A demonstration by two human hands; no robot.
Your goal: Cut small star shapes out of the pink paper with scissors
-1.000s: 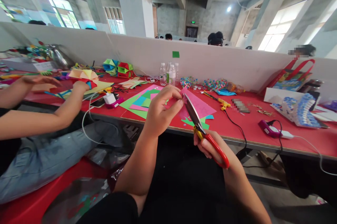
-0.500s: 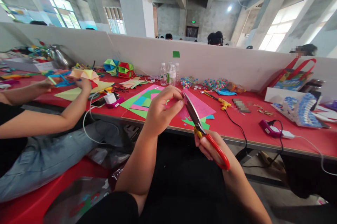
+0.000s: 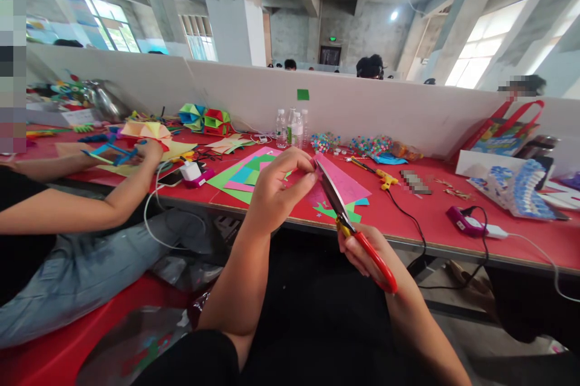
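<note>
My right hand (image 3: 365, 250) grips a pair of scissors (image 3: 334, 196) with red and yellow handles, blades pointing up and left. At the blade tips my left hand (image 3: 283, 186) is closed in a pinch. A small bit of pink paper (image 3: 313, 163) seems to sit between its fingertips, hard to tell apart from what lies behind. Beyond both hands a pink sheet (image 3: 347, 177) lies on the red table. Green paper scraps (image 3: 352, 215) rest near the table's front edge. Left of them is a stack of green, blue and pink sheets (image 3: 240, 174).
Several plastic bottles (image 3: 296, 129) stand by the white partition (image 3: 385, 102). A yellow glue gun (image 3: 386, 179) with a black cord lies to the right, before a purple power strip (image 3: 466, 221). On the left, a co-worker's hands (image 3: 149, 150) handle blue scissors (image 3: 118, 153) and folded paper.
My hands and scissors stay almost in place. The co-worker's near hand has shifted slightly right, and their blue scissors show more plainly.
</note>
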